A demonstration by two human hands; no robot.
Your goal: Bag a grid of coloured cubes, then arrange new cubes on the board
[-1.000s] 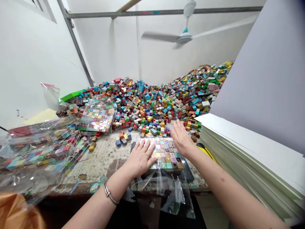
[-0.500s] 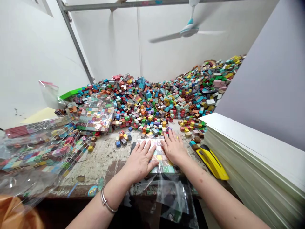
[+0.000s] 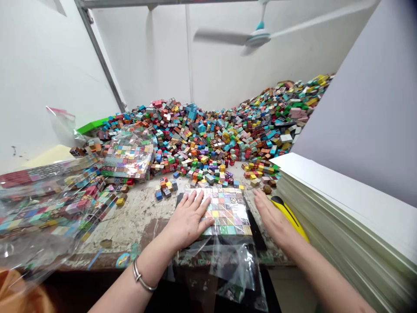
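A flat block of small coloured cubes (image 3: 224, 213), laid out in rows, sits inside a clear plastic bag (image 3: 239, 265) on the worktable. The bag's loose end hangs over the table's front edge. My left hand (image 3: 188, 219), fingers spread, lies flat on the left part of the bagged cubes. To the right of them is my right hand (image 3: 272, 217), apart from the bag, its fingers stretched out and somewhat blurred. Beside that hand lies a yellow utility knife (image 3: 291, 217), partly hidden by it. A black board (image 3: 256, 230) shows under the cubes.
A large heap of loose cubes (image 3: 202, 139) fills the back of the table (image 3: 130, 226). More bagged cubes (image 3: 128, 161) lie at the left. A tall stack of white sheets (image 3: 352, 208) stands along the right. A ceiling fan (image 3: 257, 39) turns above.
My right hand has lifted off the bagged cubes and moved right, towards the yellow knife. My left hand still rests on the cubes. The view has shifted slightly.
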